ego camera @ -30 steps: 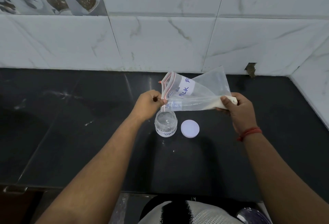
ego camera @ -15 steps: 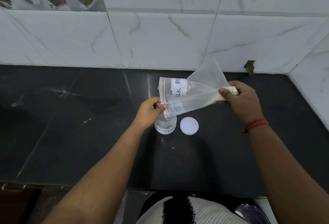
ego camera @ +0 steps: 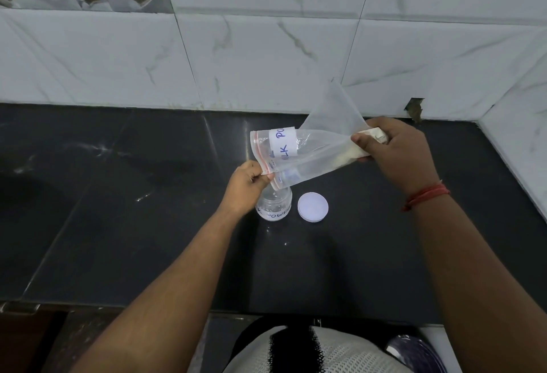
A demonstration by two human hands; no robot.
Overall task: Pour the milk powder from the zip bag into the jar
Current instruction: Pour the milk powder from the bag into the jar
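Observation:
A clear zip bag (ego camera: 313, 153) with a white handwritten label is held tilted over the black counter, its red-lined mouth pointing down and left. My left hand (ego camera: 247, 187) pinches the mouth edge just above the jar. My right hand (ego camera: 393, 150) grips the raised bottom corner, where the pale milk powder (ego camera: 353, 155) sits. A small clear jar (ego camera: 273, 205) with a written label stands uncapped directly under the bag's mouth, partly hidden by my left hand.
The jar's round white lid (ego camera: 313, 207) lies flat just right of the jar. A white marble-tiled wall (ego camera: 266, 61) runs behind the black counter (ego camera: 118, 195) and turns forward at the right. The counter's front edge is near my body.
My right hand has lifted the bag's bottom corner higher, so the bag tilts more steeply. My left hand has brought the bag's mouth down close over the jar.

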